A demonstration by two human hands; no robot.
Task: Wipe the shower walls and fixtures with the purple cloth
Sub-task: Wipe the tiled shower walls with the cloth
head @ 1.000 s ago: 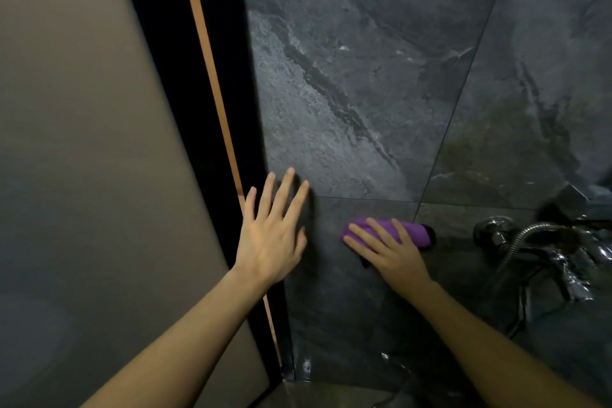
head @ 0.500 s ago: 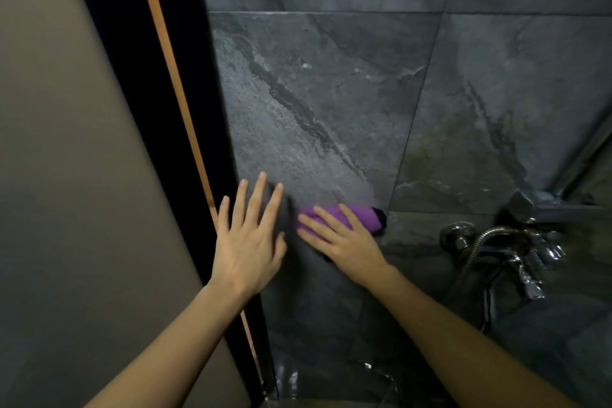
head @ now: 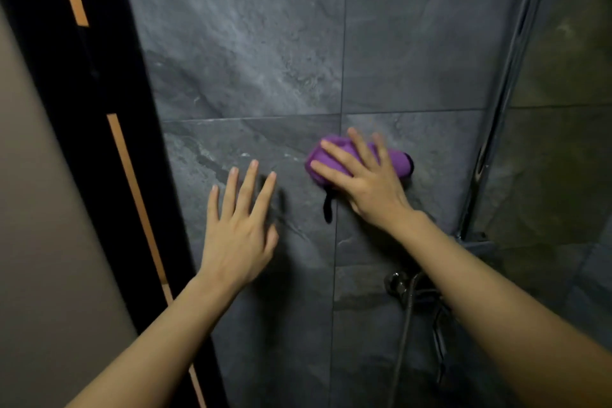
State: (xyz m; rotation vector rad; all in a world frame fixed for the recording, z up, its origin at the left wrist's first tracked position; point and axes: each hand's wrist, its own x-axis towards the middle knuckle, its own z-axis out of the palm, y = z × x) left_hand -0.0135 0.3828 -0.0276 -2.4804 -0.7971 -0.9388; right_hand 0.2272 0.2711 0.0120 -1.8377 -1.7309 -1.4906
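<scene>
At the far left a beige panel (head: 49, 242) meets a black frame (head: 109, 109) with orange strips, which bounds the tiled wall (head: 248, 60) on that side. Just right of the frame the left hand (head: 240, 225) lies flat against the wall, fingers straight and spread apart, holding nothing — it looks like a brace. Near the middle of the wall, over the vertical grout line, the right hand (head: 362, 180) presses the purple cloth (head: 390, 161) to the tile, fingers straight and fanned over the folded wad; a dark tag hangs beneath it. Right of that, a metal riser pipe (head: 510, 76) runs up the wall's right edge, with the tap and hose (head: 407, 288) at the lower right.

Judging by this, wiping is under way on the mid wall; no clear line between wiped and unwiped tile shows. The pipe and tap seem still to do. Bare tile above and below the cloth gives room for strokes — tighter toward the pipe.
</scene>
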